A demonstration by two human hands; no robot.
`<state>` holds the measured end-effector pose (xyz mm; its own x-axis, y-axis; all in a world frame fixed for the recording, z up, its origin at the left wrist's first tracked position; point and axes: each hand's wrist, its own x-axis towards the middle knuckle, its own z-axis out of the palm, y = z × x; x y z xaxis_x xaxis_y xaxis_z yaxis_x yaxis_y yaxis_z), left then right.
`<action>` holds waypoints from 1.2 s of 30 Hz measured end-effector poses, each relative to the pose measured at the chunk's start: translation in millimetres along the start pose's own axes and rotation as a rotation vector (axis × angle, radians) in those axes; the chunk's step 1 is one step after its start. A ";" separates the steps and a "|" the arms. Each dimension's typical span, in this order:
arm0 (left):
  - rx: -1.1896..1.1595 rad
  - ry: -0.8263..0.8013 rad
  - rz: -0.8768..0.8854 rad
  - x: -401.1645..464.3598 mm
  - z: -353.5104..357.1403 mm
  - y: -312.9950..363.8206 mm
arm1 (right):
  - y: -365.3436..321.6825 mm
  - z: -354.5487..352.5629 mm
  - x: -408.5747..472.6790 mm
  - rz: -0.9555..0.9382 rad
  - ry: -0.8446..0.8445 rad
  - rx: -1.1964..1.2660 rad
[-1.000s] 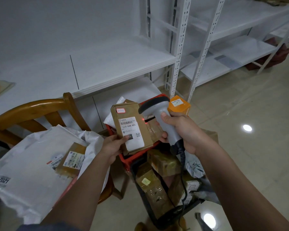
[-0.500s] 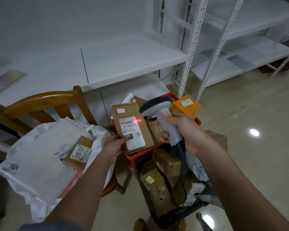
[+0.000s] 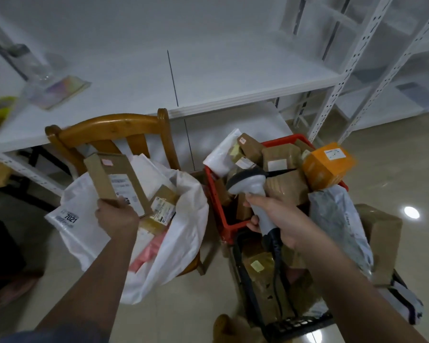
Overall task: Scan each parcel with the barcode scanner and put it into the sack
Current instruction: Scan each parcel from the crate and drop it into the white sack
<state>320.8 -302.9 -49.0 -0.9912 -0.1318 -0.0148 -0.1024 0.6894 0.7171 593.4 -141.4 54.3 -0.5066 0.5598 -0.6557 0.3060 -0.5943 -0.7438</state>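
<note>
A flat cardboard parcel [image 3: 115, 181] was held by its lower edge in the left hand [image 3: 117, 216] over the open white sack [image 3: 183, 219] on the chair [image 3: 109, 129], while the barcode scanner [image 3: 252, 191] was clasped in the right hand's [image 3: 280, 219] grip above the red crate [image 3: 217, 209].

A person's left hand [image 3: 117, 216] grips a flat brown cardboard parcel [image 3: 114, 181] by its lower edge, tilted over the open mouth of a white plastic sack [image 3: 183, 219] slumped on a wooden chair [image 3: 109, 129]. At three o'clock from it, the right hand [image 3: 280, 219] holds a grey handheld barcode scanner [image 3: 248, 185] over a red plastic crate [image 3: 214, 194] of parcels, the label's print apparently blurred.
</note>
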 end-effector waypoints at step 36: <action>0.218 -1.243 0.675 -352.0 136.9 76.2 | 49.9 -232.9 -73.1 -0.155 0.632 0.189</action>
<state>650.3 -106.5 -84.6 -0.2718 0.8790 -0.3918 0.5121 0.4768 0.7145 833.4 -77.5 34.9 0.0530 0.8427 -0.5358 0.0924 -0.5384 -0.8376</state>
